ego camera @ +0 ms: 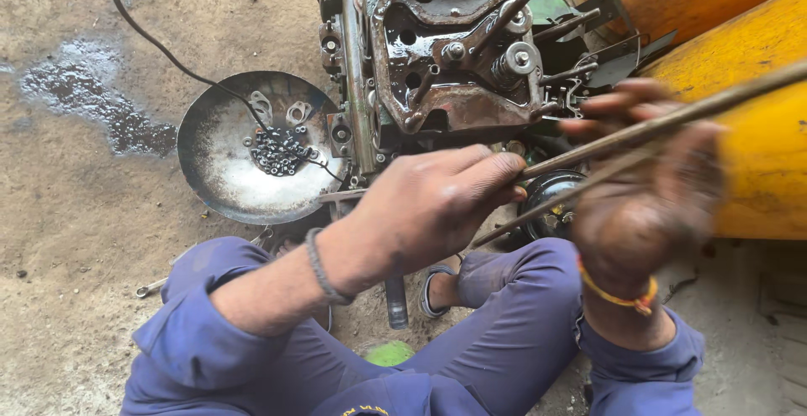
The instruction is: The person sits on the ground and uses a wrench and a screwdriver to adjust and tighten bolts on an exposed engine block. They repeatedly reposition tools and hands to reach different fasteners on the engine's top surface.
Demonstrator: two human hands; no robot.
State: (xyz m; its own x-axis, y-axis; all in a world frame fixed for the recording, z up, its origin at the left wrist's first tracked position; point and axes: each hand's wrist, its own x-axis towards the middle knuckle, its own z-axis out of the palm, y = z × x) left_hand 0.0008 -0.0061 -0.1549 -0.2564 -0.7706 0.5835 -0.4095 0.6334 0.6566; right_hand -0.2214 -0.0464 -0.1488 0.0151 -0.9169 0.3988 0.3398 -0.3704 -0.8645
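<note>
Squatting on the dirt floor [76,239], knees wide, blue trousers and sleeves in view. My left hand [429,206] is closed around the near ends of two long thin metal rods [639,130], fingertips pinching them where they meet above my lap. My right hand [647,189] grips the same rods farther along, fingers curled over the upper one; this hand is blurred, so exactly how many fingers wrap each rod I cannot tell. The rods run up and to the right, crossing in front of a yellow cylinder [756,130] lying beside me. Straight ahead sits a greasy engine block [454,63] with its top cover off, studs and a rocker part exposed, rust-brown inside. Left of it on the floor lies a round metal pan [218,172] holding a heap of small dark nuts [277,151] and a couple of flat gaskets [296,113]. A black cable [143,34] trails over the pan rim. A wet dark patch [92,97] stains the floor further left. A spanner [151,286] lies by my left knee.
</note>
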